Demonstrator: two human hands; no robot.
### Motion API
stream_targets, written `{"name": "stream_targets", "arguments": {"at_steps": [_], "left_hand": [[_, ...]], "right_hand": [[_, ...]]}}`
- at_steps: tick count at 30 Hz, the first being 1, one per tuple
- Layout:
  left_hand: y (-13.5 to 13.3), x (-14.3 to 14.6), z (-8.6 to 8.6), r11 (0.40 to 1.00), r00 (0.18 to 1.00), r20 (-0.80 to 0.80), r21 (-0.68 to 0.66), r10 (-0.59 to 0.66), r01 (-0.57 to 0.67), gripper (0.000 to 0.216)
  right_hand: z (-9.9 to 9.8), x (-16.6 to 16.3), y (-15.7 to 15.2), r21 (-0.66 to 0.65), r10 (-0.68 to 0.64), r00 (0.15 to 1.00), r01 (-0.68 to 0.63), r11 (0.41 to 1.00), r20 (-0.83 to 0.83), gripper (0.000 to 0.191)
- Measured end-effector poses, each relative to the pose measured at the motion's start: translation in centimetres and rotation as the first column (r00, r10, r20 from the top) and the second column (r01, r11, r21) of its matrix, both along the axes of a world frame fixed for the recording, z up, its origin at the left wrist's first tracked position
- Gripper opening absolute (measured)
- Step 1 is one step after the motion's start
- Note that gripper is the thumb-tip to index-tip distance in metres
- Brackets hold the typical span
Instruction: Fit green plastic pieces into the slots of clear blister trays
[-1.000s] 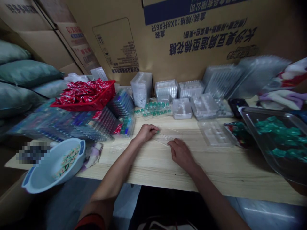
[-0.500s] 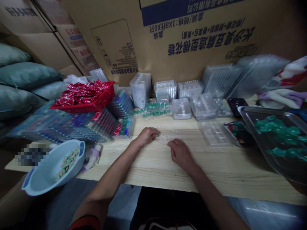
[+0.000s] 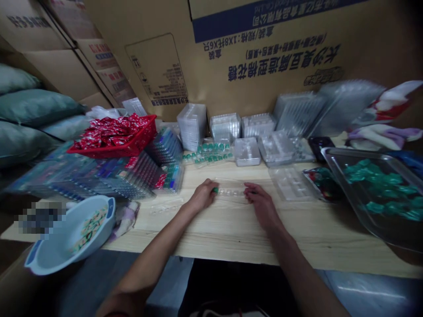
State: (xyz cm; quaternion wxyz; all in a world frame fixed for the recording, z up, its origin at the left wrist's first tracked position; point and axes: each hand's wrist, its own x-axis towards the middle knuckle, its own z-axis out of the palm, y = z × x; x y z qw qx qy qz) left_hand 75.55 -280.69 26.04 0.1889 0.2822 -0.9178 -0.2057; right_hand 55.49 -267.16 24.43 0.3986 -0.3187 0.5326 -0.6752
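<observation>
Green moulded piece (image 3: 215, 190) is pinched in the closed fingers of the left hand (image 3: 201, 197), with only its end showing past the fingertips. A clear blister strip (image 3: 231, 192) is laid flat on the pale wood table (image 3: 224, 233) between the hands, just beside the left fingertips. Its far end is touched by the curled fingers of the right hand (image 3: 261, 204); whether the strip is gripped or only touched cannot be told.

Just ahead of the left fingers, a row of green pieces in clear trays (image 3: 208, 154) is set out. Stacks of clear blister trays (image 3: 191, 127) are placed behind that row. An empty-looking moulded clear tray (image 3: 291, 182) is lying to the right of the right fingers, and a transparent bin of green pieces (image 3: 370, 193) is placed well beyond it. Left of the left fingers, a thin clear strip (image 3: 165, 208) is lying near the wrist.

Further left, a red basket of red packets (image 3: 112, 147) is seen above packed blister cards (image 3: 99, 178), and a pale blue bowl (image 3: 71, 237) is at the table's corner. Cardboard boxes (image 3: 264, 48) are stood behind everything.
</observation>
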Motion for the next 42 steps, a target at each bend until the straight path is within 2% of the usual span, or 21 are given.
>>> {"name": "stream_targets", "arguments": {"at_steps": [2,5,8,11,13,16,18,19,20,21,22,23,25,26,28,30,32,35,38,42], "left_hand": [[0.6,0.4,-0.4,0.996,0.993,-0.09,0.06,0.075,-0.069,0.029],[0.9,0.4,-0.7,0.983,0.974,-0.165,0.125,0.155,-0.135,0.017],[1.9,-0.6,0.0,0.975,0.967,-0.138,0.093,0.212,-0.201,0.021],[4.5,-2.9,1.7,0.981,0.959,-0.205,0.055,0.196,-0.189,0.033],[6.5,-5.0,2.8,0.993,0.954,-0.282,0.081,0.102,-0.083,0.032],[8.3,-7.9,3.4,0.989,0.942,-0.335,0.139,-0.008,0.058,0.03],[8.4,-9.2,3.1,0.971,0.934,-0.358,0.229,0.019,0.068,0.025],[8.1,-9.5,2.8,0.947,0.919,-0.387,0.316,0.078,0.053,0.021],[7.7,-9.7,2.5,0.898,0.891,-0.422,0.438,0.165,0.042,0.017],[7.2,-9.7,2.3,0.812,0.853,-0.448,0.581,0.268,0.051,0.013],[6.8,-9.5,2.3,0.689,0.811,-0.453,0.72,0.37,0.088,0.012],[6.4,-9.3,2.3,0.542,0.774,-0.435,0.828,0.461,0.143,0.013],[5.7,-8.7,2.7,0.266,0.731,-0.361,0.931,0.579,0.249,0.016],[5.6,-8.4,2.9,0.171,0.721,-0.324,0.945,0.612,0.279,0.015],[5.4,-8.0,3.4,0.063,0.705,-0.269,0.951,0.656,0.304,0.01],[5.4,-7.8,3.6,0.023,0.691,-0.241,0.951,0.682,0.309,0.01],[5.5,-7.8,3.6,0.013,0.674,-0.231,0.95,0.702,0.312,0.013],[5.8,-7.9,3.5,0.034,0.662,-0.239,0.951,0.71,0.307,0.014],[6.1,-7.9,3.2,0.056,0.674,-0.249,0.954,0.695,0.295,0.012],[6.1,-7.6,2.7,0.046,0.697,-0.238,0.958,0.676,0.283,0.015]], "right_hand": [[0.0,-0.9,0.0,-0.038,-0.038,0.964,0.05,0.998,0.264,0.039],[0.3,-2.0,0.1,-0.1,-0.074,0.873,0.139,0.985,0.482,0.04],[1.1,-2.3,0.3,-0.193,0.051,0.779,0.091,0.977,0.625,0.034],[2.0,-2.0,0.6,-0.284,0.227,0.739,-0.051,0.958,0.634,0.038],[2.4,-1.6,0.8,-0.304,0.286,0.758,-0.122,0.945,0.587,0.043],[2.7,-1.1,0.9,-0.248,0.29,0.835,-0.191,0.95,0.468,0.054],[2.6,-0.9,1.0,-0.192,0.272,0.887,-0.213,0.958,0.373,0.06],[2.5,-0.8,0.9,-0.175,0.259,0.907,-0.211,0.962,0.333,0.062],[2.4,-0.7,0.9,-0.164,0.243,0.922,-0.201,0.966,0.301,0.06],[2.2,-0.7,0.7,-0.157,0.22,0.936,-0.182,0.971,0.276,0.057],[1.9,-0.6,0.6,-0.15,0.193,0.949,-0.159,0.976,0.25,0.054],[1.6,-0.5,0.4,-0.141,0.167,0.962,-0.138,0.98,0.216,0.049],[1.1,-0.4,0.1,-0.115,0.117,0.987,-0.105,0.988,0.112,0.041],[0.8,-0.4,0.0,-0.101,0.096,0.994,-0.091,0.991,0.045,0.037],[0.6,-0.4,-0.1,-0.086,0.062,0.995,-0.068,0.994,-0.078,0.033],[0.5,-0.4,0.0,-0.086,0.043,0.986,-0.058,0.995,-0.161,0.03],[0.7,-0.4,0.2,-0.092,0.067,0.975,-0.088,0.992,-0.213,0.027],[1.0,-0.4,0.3,-0.094,0.106,0.962,-0.133,0.987,-0.251,0.022],[1.1,-0.4,0.3,-0.092,0.091,0.962,-0.118,0.989,-0.257,0.019],[1.2,-0.5,0.3,-0.072,0.084,0.958,-0.108,0.992,-0.275,0.019]]}}
